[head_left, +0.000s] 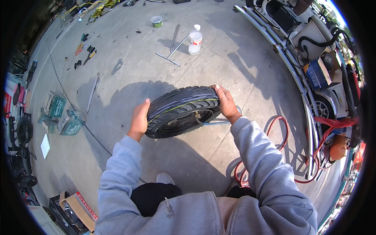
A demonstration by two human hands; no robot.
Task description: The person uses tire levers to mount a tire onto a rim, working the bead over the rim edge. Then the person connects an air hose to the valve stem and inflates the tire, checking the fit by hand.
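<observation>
Between my two hands a small black wheel (184, 105) with a knobbly tire is held tilted, its tread toward the far side and its rim partly facing me. Yellow-green and pale lines run around the tread. My left hand (139, 119) grips the tire's left end, thumb up along the edge. At the right end, my right hand (226, 102) wraps over the tire, its far fingers hidden behind the rubber. A brass-coloured fitting (197, 115) sits at the rim, and a blue-grey air hose (215, 123) leads from it under my right wrist.
A red hose (288, 133) coils on the concrete at right, beside a metal rail (291, 66) and cluttered parts. Ahead lie a T-handle wrench (168, 58), a water bottle (195, 40) and a small tub (156, 21). Teal boxes (71, 122) and pliers (90, 58) are at left.
</observation>
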